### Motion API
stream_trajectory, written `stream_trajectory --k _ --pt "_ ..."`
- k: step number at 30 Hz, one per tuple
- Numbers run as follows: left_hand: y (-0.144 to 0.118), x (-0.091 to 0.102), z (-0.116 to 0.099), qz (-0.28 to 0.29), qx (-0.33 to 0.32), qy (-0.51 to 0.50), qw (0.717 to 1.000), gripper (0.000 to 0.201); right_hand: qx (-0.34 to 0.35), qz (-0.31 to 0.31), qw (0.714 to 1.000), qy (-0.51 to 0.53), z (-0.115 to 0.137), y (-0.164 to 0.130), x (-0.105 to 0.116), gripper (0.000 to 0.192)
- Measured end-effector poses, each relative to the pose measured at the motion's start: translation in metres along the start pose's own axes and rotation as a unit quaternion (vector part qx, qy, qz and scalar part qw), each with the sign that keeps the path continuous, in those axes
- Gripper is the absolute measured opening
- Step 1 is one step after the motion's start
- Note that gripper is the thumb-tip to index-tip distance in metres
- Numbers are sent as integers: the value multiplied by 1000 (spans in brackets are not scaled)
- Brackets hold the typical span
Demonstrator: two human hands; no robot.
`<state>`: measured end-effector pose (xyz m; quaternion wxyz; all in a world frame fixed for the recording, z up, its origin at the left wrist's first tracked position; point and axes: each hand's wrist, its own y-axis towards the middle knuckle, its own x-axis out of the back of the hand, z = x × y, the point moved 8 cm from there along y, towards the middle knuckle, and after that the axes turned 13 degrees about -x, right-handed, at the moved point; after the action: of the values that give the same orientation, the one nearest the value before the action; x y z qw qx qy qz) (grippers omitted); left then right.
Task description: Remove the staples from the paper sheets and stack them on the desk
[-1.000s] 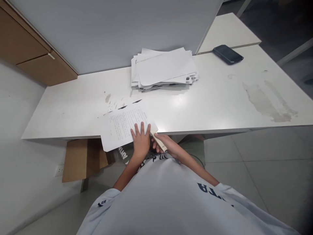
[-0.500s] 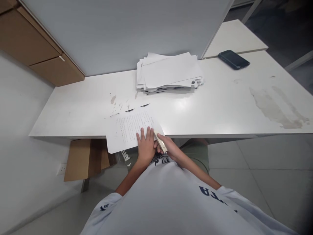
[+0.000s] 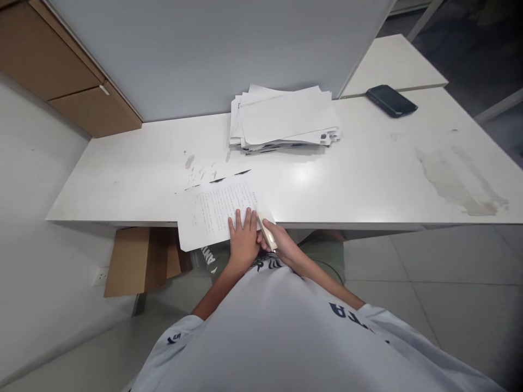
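A white sheet of printed paper [image 3: 204, 218] lies slantwise at the front of the table, its near-left part jutting over the edge. My left hand [image 3: 244, 240] rests flat on its near-right part, fingers spread. Just beside it, my right hand [image 3: 285, 244] is closed around a slim cream stapler [image 3: 267, 233], thumb on top and fingers curled underneath. The stapler's far end reaches the paper's right side; whether the paper sits between its jaws I cannot tell.
A messy stack of papers [image 3: 286, 117] stands against the grey panel at the back of the white table [image 3: 359, 179]. A dark phone-like device [image 3: 391, 101] lies at the back right. Cardboard boxes [image 3: 126, 261] sit under the table's left side.
The view has shifted slightly. Both hands, the paper and the stapler keep nearly the same positions, with the right hand still closed around the stapler.
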<state>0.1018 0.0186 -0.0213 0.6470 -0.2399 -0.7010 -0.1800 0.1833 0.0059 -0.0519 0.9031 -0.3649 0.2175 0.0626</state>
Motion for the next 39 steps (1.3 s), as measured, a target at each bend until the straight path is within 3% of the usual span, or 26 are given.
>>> stream_trajectory --k 9,14,17,20,22,24,27,30,34,36,37,39 --pt "0 12 -1 -4 5 27 1000 60 -3 -22 999 26 5 -13 10 52" --pt "17 19 -3 3 30 8 1000 61 -6 -42 998 49 1 -18 26 48" --pt "30 26 -11 11 -20 -106 994 67 -6 -31 998 50 1 -20 30 43" --pt "27 49 -19 -10 -115 -290 950 63 -4 -21 998 56 2 -21 31 42" --pt "13 64 -10 -30 -125 -342 931 57 -8 -30 997 65 2 -22 32 42" --pt "-5 65 6 -19 -100 -299 949 60 -12 -44 996 78 1 -24 34 44" --pt "-27 42 27 32 -47 -154 986 81 -14 -49 995 86 2 -26 34 44" --pt "-34 19 35 38 -11 -53 998 71 -20 -51 995 85 3 -26 33 43" --pt "-28 21 38 -21 11 -100 995 59 -23 -59 995 81 3 -25 35 40" --pt "-25 34 48 -69 49 -209 974 50 -25 -57 995 83 3 -26 34 39" --pt "-24 40 56 -100 79 -285 950 43 -27 -56 994 85 3 -27 34 39" --pt "-24 52 72 -168 143 -465 858 34 -31 -51 994 87 3 -27 33 39"
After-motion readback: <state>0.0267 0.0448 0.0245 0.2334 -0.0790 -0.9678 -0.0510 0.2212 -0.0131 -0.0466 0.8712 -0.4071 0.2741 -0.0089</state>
